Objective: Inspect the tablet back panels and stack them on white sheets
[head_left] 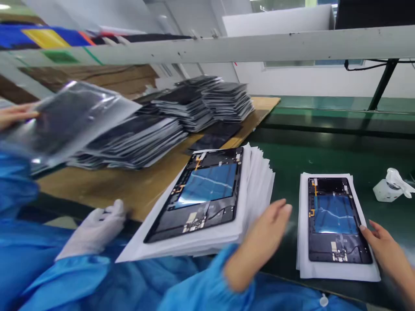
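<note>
My left hand (264,239), in a blue sleeve, lies with its fingers stretched against the right edge of a thick stack of white sheets (256,185). An opened tablet body (201,194) with a blue panel lies on top of that stack. My right hand (384,248) has its fingers spread, the tips touching the right edge of a second opened tablet body (337,220). That one lies on a thinner pile of white sheets (333,272) on the green mat (292,160). Neither hand grips anything.
A co-worker in blue at the left rests a white-gloved hand (95,229) on the brown board (129,185) and lifts a shiny bag (69,119) with the other hand (14,114). Piles of bagged dark panels (181,108) cover the board. A small white bottle (391,185) stands at the right.
</note>
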Demonstrator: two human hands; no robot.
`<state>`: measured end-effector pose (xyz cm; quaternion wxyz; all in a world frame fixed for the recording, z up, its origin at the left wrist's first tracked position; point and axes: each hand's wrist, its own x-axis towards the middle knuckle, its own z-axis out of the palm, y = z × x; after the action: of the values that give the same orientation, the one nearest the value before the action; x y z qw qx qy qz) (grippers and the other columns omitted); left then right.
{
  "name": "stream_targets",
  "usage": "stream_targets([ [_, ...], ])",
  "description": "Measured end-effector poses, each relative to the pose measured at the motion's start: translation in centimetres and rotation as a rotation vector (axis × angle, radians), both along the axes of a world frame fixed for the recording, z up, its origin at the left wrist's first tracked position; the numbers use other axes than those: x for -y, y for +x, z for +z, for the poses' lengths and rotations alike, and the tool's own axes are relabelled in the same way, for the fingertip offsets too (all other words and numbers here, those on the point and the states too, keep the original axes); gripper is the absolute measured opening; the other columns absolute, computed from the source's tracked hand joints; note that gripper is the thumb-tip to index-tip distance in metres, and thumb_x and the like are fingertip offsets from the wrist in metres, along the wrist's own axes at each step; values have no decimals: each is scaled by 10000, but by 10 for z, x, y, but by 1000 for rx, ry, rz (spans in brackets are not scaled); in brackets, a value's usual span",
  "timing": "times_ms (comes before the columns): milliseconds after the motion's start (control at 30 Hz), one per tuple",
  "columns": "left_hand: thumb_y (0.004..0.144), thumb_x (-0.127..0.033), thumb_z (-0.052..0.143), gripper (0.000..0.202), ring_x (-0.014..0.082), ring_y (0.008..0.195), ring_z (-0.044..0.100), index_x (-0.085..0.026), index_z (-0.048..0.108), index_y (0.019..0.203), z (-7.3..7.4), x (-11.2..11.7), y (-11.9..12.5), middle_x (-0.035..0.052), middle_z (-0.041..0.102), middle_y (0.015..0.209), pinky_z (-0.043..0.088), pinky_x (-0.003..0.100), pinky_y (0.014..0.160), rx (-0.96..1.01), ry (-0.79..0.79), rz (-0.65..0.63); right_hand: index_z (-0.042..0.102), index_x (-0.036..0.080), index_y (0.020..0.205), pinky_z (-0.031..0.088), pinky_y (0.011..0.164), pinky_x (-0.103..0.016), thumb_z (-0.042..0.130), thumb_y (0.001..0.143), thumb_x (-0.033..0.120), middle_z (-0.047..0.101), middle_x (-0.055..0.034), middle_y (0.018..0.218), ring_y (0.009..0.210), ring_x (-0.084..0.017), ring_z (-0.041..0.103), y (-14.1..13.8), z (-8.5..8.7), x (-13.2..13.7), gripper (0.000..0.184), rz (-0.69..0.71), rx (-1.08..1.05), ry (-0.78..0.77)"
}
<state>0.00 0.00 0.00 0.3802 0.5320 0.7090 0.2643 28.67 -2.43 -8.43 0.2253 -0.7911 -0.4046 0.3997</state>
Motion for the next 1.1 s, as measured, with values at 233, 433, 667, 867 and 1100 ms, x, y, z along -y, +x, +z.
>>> stream_targets([
  [233,853,-335,323,314,215,843,583,-140,569,842,-74,-19,63,107,627,885,383,268,677,-212,-130,-123,646,200,858,419,596,-295,433,721,539,651,-32,696,672,-223,593,5,13,-10,423,124,80,-29],
  [433,861,-316,307,281,206,758,585,-173,538,792,-53,-15,65,78,620,797,341,272,612,-318,-38,-104,614,237,847,386,713,-314,345,782,492,635,-55,909,833,-240,559,-14,27,-5,375,125,239,-11],
  [667,844,-341,327,285,179,773,538,-150,533,796,-45,-18,70,66,588,811,365,257,651,120,-74,133,566,249,929,398,684,-314,259,822,499,626,-65,944,837,-237,558,-29,33,15,410,88,316,44],
  [867,838,-402,319,333,180,761,521,-157,543,842,-49,-16,79,51,570,791,375,274,674,263,30,315,576,224,829,400,674,-325,306,806,531,630,-70,842,795,-241,558,-47,39,40,410,14,239,261],
  [1100,781,-339,485,231,142,729,536,-125,570,761,-46,-28,65,31,587,759,410,267,703,773,84,375,611,170,879,454,573,-297,492,669,611,656,-69,790,717,-241,587,-42,44,44,503,-204,-114,242],
])
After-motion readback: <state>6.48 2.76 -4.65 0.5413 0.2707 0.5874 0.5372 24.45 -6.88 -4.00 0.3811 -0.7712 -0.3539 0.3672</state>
